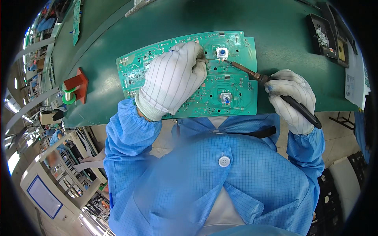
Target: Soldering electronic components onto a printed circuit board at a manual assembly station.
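Two green circuit boards, an upper one (244,59) and a lower one (244,103), lie edge to edge on the bench. Each carries a white square part with a blue shaft, the upper knob part (222,52) and the lower knob part (225,98). In a striped white glove, my left hand (173,76) rests over the upper board, its fingers pinched on a thin solder wire (213,59) that points at the upper part's pins. My right hand (293,98), also gloved, grips a soldering iron (252,74). The iron's tip meets the same pins.
On the left a solder spool (69,95) sits by a red-brown stand (80,84). A black tray (321,35) with small pale parts and a sponge holder (342,51) are at the far right. Another board (76,23) lies at the far left.
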`<state>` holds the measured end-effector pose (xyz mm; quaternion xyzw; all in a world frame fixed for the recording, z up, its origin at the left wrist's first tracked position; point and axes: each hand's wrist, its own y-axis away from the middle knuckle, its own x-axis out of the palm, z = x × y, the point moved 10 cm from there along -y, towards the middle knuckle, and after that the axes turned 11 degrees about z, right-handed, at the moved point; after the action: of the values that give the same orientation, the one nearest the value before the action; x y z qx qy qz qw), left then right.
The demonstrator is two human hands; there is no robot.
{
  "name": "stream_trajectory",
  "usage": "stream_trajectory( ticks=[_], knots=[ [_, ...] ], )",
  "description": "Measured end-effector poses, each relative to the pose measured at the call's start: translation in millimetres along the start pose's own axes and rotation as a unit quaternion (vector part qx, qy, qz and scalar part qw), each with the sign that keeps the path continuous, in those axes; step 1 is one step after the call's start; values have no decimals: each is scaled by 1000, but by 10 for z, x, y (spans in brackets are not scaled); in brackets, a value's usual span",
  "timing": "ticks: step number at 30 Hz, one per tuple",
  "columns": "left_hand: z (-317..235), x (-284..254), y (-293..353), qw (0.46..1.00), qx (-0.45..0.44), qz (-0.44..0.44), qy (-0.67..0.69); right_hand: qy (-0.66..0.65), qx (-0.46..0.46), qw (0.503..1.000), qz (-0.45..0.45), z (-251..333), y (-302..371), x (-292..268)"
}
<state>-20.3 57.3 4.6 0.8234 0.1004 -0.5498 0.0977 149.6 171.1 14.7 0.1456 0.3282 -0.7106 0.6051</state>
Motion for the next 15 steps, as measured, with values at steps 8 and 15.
stream_trajectory(
  ticks=[8, 15],
  knots=[
    [-48, -33, 63, 999, 12, -30, -34, -4, -14, 1000, 22, 36, -7, 81],
    [-70, -8, 119, 996, 11, -42, -82, -5, -32, 999, 3, 55, -16, 71]
  ],
)
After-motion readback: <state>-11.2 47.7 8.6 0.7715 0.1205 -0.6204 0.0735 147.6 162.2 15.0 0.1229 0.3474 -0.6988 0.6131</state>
